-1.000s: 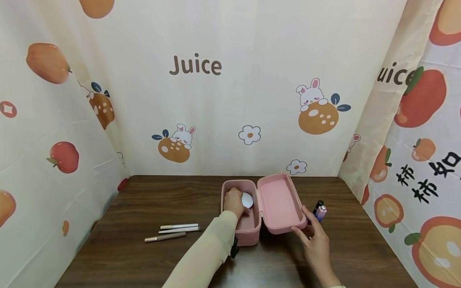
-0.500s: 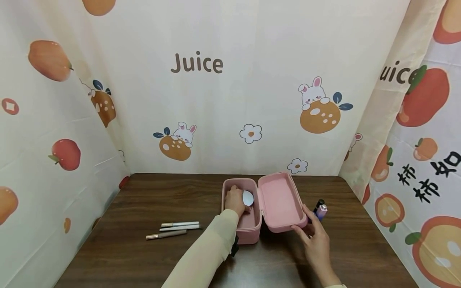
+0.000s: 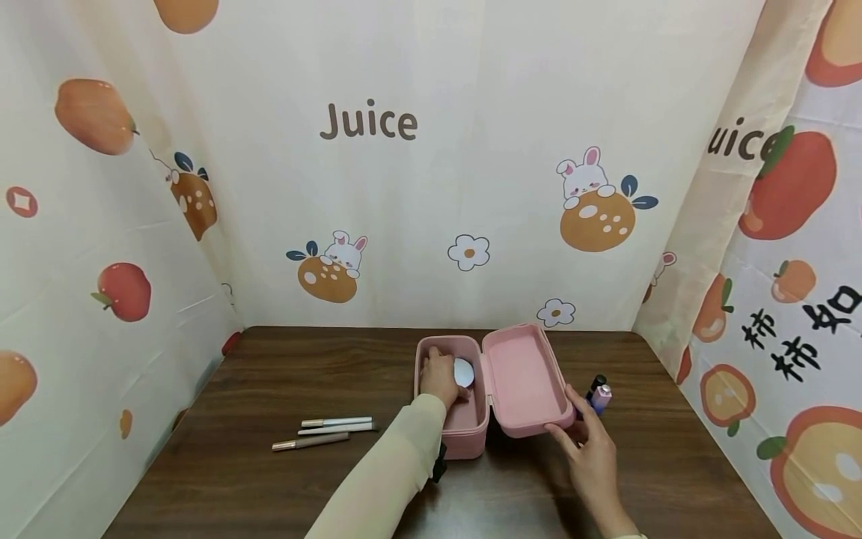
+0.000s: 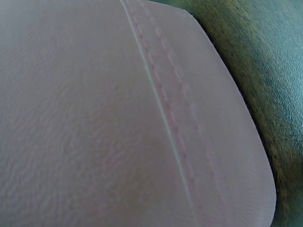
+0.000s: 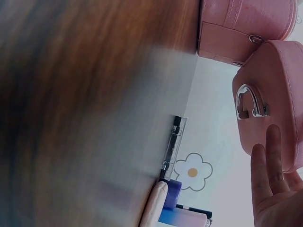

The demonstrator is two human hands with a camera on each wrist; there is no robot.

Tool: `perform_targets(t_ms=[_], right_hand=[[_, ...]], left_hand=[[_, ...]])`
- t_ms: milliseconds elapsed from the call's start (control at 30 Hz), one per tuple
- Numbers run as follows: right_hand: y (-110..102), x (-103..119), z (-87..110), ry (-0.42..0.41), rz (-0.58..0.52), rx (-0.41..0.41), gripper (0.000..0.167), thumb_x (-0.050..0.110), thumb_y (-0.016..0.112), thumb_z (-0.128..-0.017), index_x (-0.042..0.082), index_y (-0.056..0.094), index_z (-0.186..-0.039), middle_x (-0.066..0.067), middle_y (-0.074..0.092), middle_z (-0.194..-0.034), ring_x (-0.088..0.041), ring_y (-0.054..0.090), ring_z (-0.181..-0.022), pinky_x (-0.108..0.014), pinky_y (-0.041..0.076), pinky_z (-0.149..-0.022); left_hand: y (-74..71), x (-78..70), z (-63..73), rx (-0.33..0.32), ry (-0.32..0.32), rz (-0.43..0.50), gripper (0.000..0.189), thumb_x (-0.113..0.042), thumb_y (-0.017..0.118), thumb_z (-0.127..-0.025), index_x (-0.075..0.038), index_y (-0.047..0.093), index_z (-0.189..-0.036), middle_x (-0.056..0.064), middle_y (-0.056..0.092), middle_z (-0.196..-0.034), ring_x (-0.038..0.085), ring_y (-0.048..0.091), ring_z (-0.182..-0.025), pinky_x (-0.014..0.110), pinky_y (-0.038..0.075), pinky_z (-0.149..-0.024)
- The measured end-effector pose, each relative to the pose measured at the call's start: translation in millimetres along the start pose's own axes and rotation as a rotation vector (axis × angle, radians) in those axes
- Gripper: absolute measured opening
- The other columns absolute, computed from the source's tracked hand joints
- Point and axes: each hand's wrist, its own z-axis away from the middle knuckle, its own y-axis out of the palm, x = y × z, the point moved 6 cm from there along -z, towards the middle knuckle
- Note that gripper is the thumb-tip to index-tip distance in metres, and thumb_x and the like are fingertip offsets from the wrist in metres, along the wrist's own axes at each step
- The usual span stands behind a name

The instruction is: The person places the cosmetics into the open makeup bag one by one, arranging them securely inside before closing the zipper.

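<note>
Pink is the box [image 3: 465, 447], its lid [image 3: 525, 378] tipped out to the right. Our right hand [image 3: 592, 451] holds the lid's near right corner. Our left hand [image 3: 439, 378] is inside, by a white round thing [image 3: 463, 372]; we can't tell if its fingers grip it. We should keep the lid still and move gently.

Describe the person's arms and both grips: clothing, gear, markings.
Left sleeve: long, pale cream, plain, creased toward the wrist. Right cuff: similar pale cream, only a sliver in the head view. Left grip and right grip: human hands, no gloves visible. A small black object shows beside the left sleeve; can't tell if it's worn.
</note>
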Motion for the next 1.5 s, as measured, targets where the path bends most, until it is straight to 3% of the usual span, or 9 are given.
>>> perform_targets(t_ms=[267, 400, 600, 733, 900, 1067, 1167, 1300, 1500], right_hand=[[2, 1, 2.8, 0.002, -0.002, 0.009, 0.075, -0.003, 0.082, -0.073, 0.016, 0.056, -0.14, -0.011, 0.068, -0.114, 0.004, 0.059, -0.071, -0.007, 0.046, -0.067], [2, 0, 3.1, 0.005, -0.001, 0.01, 0.074, -0.003, 0.082, -0.073, 0.015, 0.056, -0.14, -0.013, 0.068, -0.117, 0.005, 0.059, -0.071, -0.007, 0.046, -0.067], [1, -1, 2.4, 0.015, 0.01, 0.012, 0.073, -0.003, 0.082, -0.074, 0.015, 0.056, -0.14, -0.015, 0.067, -0.119, 0.006, 0.058, -0.073, -0.005, 0.046, -0.069], [1, -2, 1.2, 0.015, 0.012, 0.018, 0.073, -0.002, 0.081, -0.074, 0.015, 0.056, -0.14, -0.015, 0.066, -0.12, 0.007, 0.058, -0.074, -0.005, 0.046, -0.07], [-1, -3, 0.2, 0.026, 0.013, 0.014, 0.074, -0.003, 0.082, -0.074, 0.016, 0.056, -0.14, -0.015, 0.067, -0.117, 0.007, 0.058, -0.073, -0.005, 0.045, -0.069], [-1, -2, -0.7, 0.028, 0.025, 0.021, 0.074, -0.002, 0.082, -0.074, 0.017, 0.055, -0.141, -0.015, 0.068, -0.114, 0.007, 0.057, -0.073, -0.005, 0.045, -0.068], [-1, -1, -1.6, 0.029, 0.025, 0.022, 0.074, -0.001, 0.082, -0.075, 0.017, 0.055, -0.141, -0.015, 0.068, -0.114, 0.008, 0.057, -0.074, -0.006, 0.047, -0.069], [-2, 0, -2.8, 0.029, 0.023, 0.023, 0.073, -0.002, 0.081, -0.075, 0.017, 0.055, -0.141, -0.015, 0.067, -0.117, 0.008, 0.057, -0.074, -0.007, 0.047, -0.069], [-2, 0, -4.0, 0.025, 0.015, 0.025, 0.073, -0.002, 0.081, -0.076, 0.016, 0.055, -0.141, -0.015, 0.067, -0.12, 0.009, 0.057, -0.074, -0.005, 0.045, -0.069]], left_hand=[[-0.7, 4.2, 0.8, -0.021, 0.003, 0.036, 0.06, -0.027, 0.097, -0.058, 0.0, 0.07, -0.104, 0.017, 0.052, -0.105, 0.032, 0.055, -0.095, 0.044, 0.052, -0.086], [-9.9, 2.6, 0.0, -0.044, 0.03, 0.125, 0.055, -0.029, 0.092, -0.067, -0.002, 0.07, -0.111, 0.015, 0.057, -0.11, 0.03, 0.058, -0.103, 0.041, 0.051, -0.091], [-48.3, 4.6, -3.0, -0.095, 0.117, 0.404, 0.058, -0.024, 0.081, -0.082, -0.005, 0.062, -0.132, 0.016, 0.062, -0.119, 0.029, 0.059, -0.112, 0.039, 0.052, -0.093], [-77.1, 32.0, -1.5, -0.177, 0.134, 0.501, 0.046, -0.018, 0.078, -0.084, -0.004, 0.066, -0.126, 0.014, 0.068, -0.107, 0.023, 0.066, -0.095, 0.033, 0.056, -0.082], [-99.1, 91.1, 9.6, -0.194, 0.119, 0.386, 0.034, -0.02, 0.076, -0.086, -0.008, 0.072, -0.118, 0.005, 0.069, -0.094, 0.017, 0.064, -0.085, 0.033, 0.053, -0.076], [-109.8, 152.2, 32.9, -0.056, 0.106, 0.177, 0.038, -0.019, 0.073, -0.088, -0.012, 0.068, -0.125, 0.001, 0.068, -0.097, 0.017, 0.063, -0.087, 0.039, 0.053, -0.078], [-111.5, 179.3, 50.1, 0.042, 0.078, 0.103, 0.04, -0.02, 0.073, -0.088, -0.015, 0.068, -0.127, -0.002, 0.068, -0.099, 0.016, 0.064, -0.088, 0.041, 0.054, -0.076], [-108.1, 196.1, 67.9, 0.111, 0.092, 0.061, 0.038, -0.024, 0.076, -0.085, -0.019, 0.071, -0.122, -0.006, 0.067, -0.1, 0.015, 0.064, -0.091, 0.04, 0.054, -0.077], [-98.1, 192.5, 82.4, 0.14, 0.198, 0.068, 0.033, -0.028, 0.077, -0.083, -0.022, 0.074, -0.115, -0.012, 0.065, -0.097, 0.009, 0.061, -0.085, 0.032, 0.052, -0.073]])
